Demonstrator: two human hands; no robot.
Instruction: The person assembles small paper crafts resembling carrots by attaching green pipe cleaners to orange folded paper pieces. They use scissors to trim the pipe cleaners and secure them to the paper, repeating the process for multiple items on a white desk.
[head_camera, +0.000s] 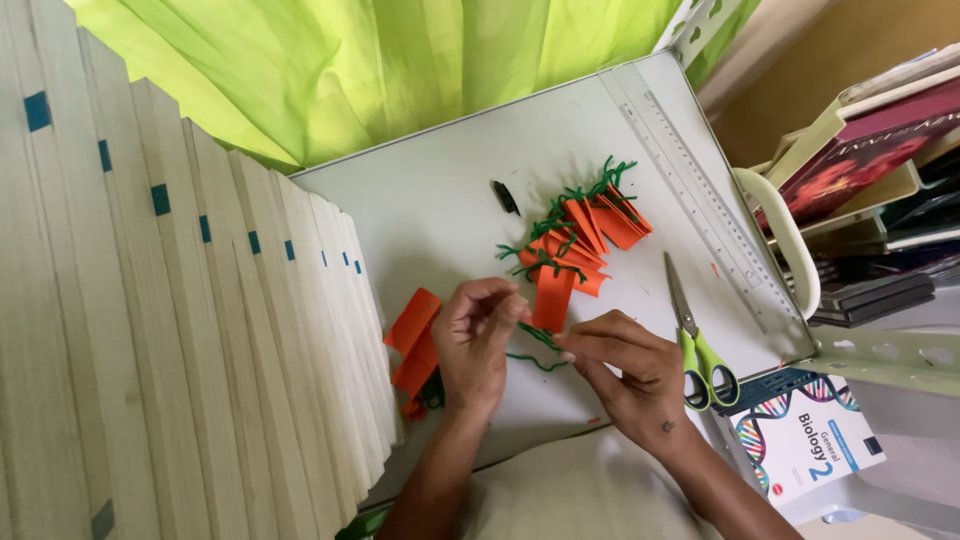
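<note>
1. Orange paper strip (552, 297) being pinched at its lower end by the left hand (478, 345), fingers curled closed around it, the strip standing out from the fingertips toward the pile above.
2. Green fuzzy wire (538, 350) being gripped between thumb and forefinger of the right hand (632, 372), other fingers half folded; wire curling between the two hands, just over the white board (430, 210).
3. Lying just beyond the hands: pile of finished orange pieces with green tops (580, 235), touching one another and overlapping.
4. Resting near the right hand: green-handled scissors (695, 340), blades closed and pointing away from the body.
5. Sitting under and beside the left wrist: loose orange strips (415, 345), partly hidden by the hand.
6. Lying well apart at the board's right edge: clear ruler (700, 190); small dark object (505, 197) farther up, too small to identify.
7. Possibly going wrong, as a judgement: wire slipping from the light pinch and springing loose; thin paper tearing or creasing from too tight a twist; right wrist nudging the scissors toward the board edge; left forearm scattering the loose strips.
</note>
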